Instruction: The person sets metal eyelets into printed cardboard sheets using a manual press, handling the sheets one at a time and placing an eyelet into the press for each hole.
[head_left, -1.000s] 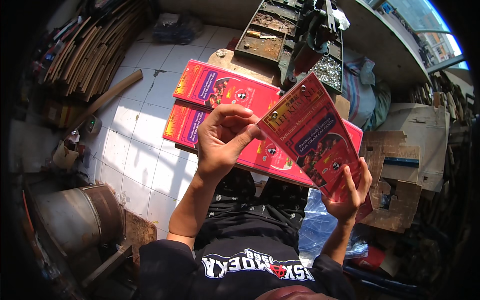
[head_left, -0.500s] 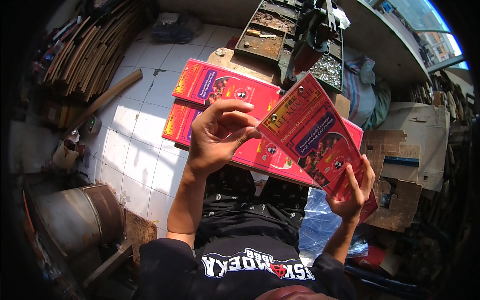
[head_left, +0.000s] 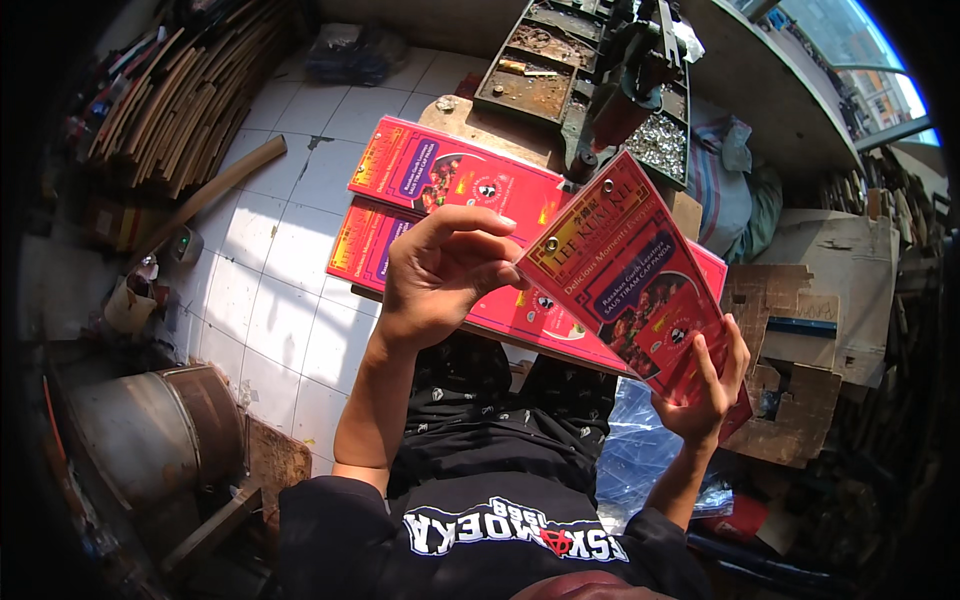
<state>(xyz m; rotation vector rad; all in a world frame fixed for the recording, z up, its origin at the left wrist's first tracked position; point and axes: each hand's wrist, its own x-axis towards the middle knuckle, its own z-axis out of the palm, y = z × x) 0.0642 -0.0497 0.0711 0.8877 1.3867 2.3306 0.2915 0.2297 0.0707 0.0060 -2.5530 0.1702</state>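
Note:
My right hand [head_left: 708, 382] grips the lower end of a red printed card [head_left: 640, 290], held tilted. Two metal eyelets show near its upper corners. Close to the card's left corner, my left hand [head_left: 450, 268] is curled, with thumb and fingers drawn together. What it pinches, if anything, is hidden. Under and behind the hands lie two stacks of the same red cards, one farther off [head_left: 400, 168] and one nearer [head_left: 355, 240]. The held card covers their right part.
An eyelet press [head_left: 630, 105] stands beyond the cards, beside a dark compartmented tray [head_left: 540, 88] with scattered metal bits. Cardboard pieces [head_left: 800, 350] lie at the right. A metal drum [head_left: 140, 440] is at lower left, and stacked boards [head_left: 180, 110] lean at upper left.
The left fingertips have shifted very slightly beside the card's corner. The right hand keeps its hold on the card, and the stacks stay in place.

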